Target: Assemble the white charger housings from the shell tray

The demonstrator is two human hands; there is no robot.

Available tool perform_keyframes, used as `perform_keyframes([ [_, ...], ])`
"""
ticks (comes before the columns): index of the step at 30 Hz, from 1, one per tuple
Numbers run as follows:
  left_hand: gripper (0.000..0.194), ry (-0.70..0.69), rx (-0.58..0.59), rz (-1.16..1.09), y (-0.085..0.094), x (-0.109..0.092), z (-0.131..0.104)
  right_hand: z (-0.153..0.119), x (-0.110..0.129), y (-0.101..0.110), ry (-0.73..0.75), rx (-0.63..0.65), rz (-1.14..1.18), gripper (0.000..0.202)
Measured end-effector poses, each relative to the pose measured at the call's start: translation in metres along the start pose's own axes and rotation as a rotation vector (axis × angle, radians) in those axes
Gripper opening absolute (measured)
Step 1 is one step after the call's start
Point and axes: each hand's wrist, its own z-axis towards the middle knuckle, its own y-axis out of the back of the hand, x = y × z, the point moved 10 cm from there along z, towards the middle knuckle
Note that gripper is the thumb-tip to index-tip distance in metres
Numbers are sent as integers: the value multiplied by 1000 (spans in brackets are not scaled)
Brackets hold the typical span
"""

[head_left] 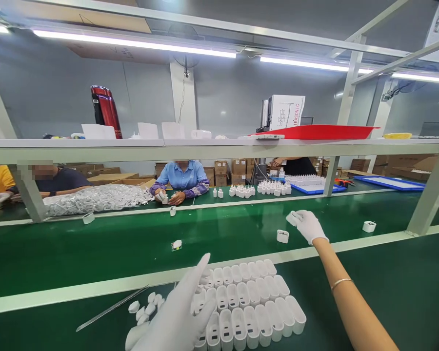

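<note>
My right hand (309, 226), in a white glove, reaches over the green belt and pinches a white housing (291, 218) at its fingertips. Just left of it, another white housing (283, 236) stands on the belt. My left hand (179, 307), also gloved, is held over the left end of the rows of open white housings (252, 321), its thumb and fingers apart. Part of those rows is hidden behind it. Small white caps (146, 309) lie in a pile left of my left hand, with a white rounded piece (133, 336) partly behind the glove.
A metal strip (111, 308) lies at the left. The belt (223, 234) carries a small board piece (176, 245) and housings, one (369, 226) at the right. A shelf (212, 150) crosses above. Opposite, a person in blue (183, 178) handles white parts beside bagged pieces (98, 199).
</note>
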Motion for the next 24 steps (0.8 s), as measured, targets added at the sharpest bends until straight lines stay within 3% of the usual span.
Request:
perform_keyframes([
  [3, 63, 12, 11, -20, -6, -2, 3, -40, 91, 5, 218, 113, 149, 21],
  [7, 61, 39, 78, -99, -14, -6, 3, -150, 210, -16, 611, 440, 352, 5],
  [9, 53, 52, 114, -99, -13, -9, 1, -196, 241, -21, 719, 593, 387, 12],
  [11, 43, 86, 192, -108, -14, -11, -4, -215, 250, -19, 737, 683, 438, 20],
  [15, 43, 205, 369, -202, -21, -9, -16, -208, 242, -10, 734, 755, 522, 28],
  [20, 41, 319, 371, 22, -19, -3, -26, -200, 232, -15, 709, 801, 570, 34],
  [24, 45, 400, 351, 45, -19, -8, -32, -204, 229, -23, 693, 807, 584, 30],
])
